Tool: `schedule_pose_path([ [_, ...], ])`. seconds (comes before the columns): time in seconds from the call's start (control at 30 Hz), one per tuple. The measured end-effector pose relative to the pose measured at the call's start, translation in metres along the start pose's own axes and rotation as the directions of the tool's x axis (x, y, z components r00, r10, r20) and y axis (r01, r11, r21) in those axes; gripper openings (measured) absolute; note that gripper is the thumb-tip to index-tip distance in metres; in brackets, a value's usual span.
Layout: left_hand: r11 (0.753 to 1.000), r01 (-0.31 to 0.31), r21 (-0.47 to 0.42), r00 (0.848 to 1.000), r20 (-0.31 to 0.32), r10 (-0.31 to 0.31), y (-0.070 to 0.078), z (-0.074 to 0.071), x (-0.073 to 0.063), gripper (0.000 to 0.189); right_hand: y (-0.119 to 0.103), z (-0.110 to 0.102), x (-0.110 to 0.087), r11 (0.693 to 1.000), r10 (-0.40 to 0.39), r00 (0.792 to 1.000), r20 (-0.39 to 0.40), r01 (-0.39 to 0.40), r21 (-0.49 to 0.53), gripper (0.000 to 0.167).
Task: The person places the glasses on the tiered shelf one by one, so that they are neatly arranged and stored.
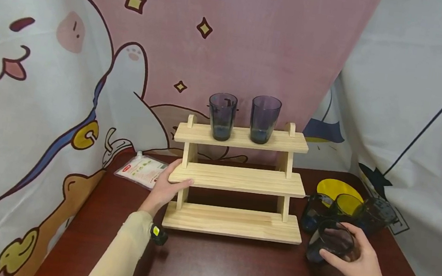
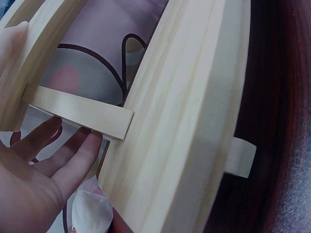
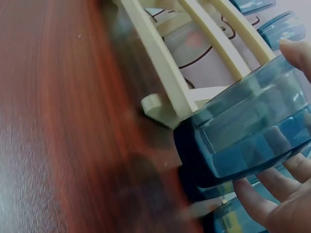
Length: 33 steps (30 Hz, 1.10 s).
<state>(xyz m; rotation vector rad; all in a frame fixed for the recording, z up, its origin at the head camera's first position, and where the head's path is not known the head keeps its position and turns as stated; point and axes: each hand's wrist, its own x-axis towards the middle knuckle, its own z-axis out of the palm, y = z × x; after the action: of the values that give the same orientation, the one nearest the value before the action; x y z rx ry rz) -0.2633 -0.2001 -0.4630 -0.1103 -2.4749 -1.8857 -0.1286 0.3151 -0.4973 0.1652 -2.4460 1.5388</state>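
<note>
A pale three-tier wooden display shelf [image 1: 236, 178] stands on the table. My left hand [image 1: 162, 190] grips the left end of its middle tier, thumb at the front edge. In the left wrist view, several fingertips [image 2: 92, 141] lie against the upright strut [image 2: 77, 108]. My right hand [image 1: 359, 261] holds a dark blue drinking glass [image 1: 330, 241], thumb on one side and fingers on the other. The right wrist view shows this glass [image 3: 248, 121] tilted, its thick base toward the shelf's lower end. Two similar glasses, a left one [image 1: 222, 117] and a right one [image 1: 263, 120], stand upright on the top tier.
Several more glasses [image 1: 375, 214] cluster at the table's right rear, just behind the held one. A white printed pouch with a spout [image 1: 141, 169] lies left of the shelf. Printed cloth [image 1: 282, 39] hangs close behind, and a white cloth [image 1: 431, 113] borders the right side.
</note>
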Motion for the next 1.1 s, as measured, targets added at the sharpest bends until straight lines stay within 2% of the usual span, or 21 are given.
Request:
schedule_pose_path([
  [0.17,1.000,0.003,-0.002,1.000,-0.003,-0.003,0.000,0.000,0.000,0.089,-0.008,0.000,0.000,0.995,-0.013,1.000,0.001,0.013,0.096,0.078],
  [0.3,1.000,0.004,-0.005,1.000,-0.006,-0.004,0.000,0.000,0.000,0.089,-0.015,0.002,0.003,0.979,-0.037,0.999,-0.007,0.038,0.200,0.078],
  [0.43,1.000,0.008,-0.006,1.000,-0.008,-0.008,0.000,0.000,0.000,0.089,-0.024,0.003,0.007,0.964,-0.079,0.997,-0.004,0.078,0.256,0.078],
  [0.67,1.000,0.008,-0.002,1.000,-0.008,-0.008,-0.001,0.000,0.000,0.088,-0.040,0.008,0.018,0.911,-0.128,0.992,-0.006,0.120,0.395,0.075],
  [0.93,1.000,0.008,0.002,1.000,-0.012,-0.008,0.002,0.000,-0.001,0.088,-0.058,0.022,0.031,0.903,-0.124,0.992,-0.012,0.118,0.413,0.074],
  [1.1,1.000,0.005,0.009,1.000,-0.004,-0.005,-0.004,0.000,0.002,0.089,-0.067,0.030,0.040,0.917,-0.101,0.995,-0.006,0.096,0.387,0.072],
])
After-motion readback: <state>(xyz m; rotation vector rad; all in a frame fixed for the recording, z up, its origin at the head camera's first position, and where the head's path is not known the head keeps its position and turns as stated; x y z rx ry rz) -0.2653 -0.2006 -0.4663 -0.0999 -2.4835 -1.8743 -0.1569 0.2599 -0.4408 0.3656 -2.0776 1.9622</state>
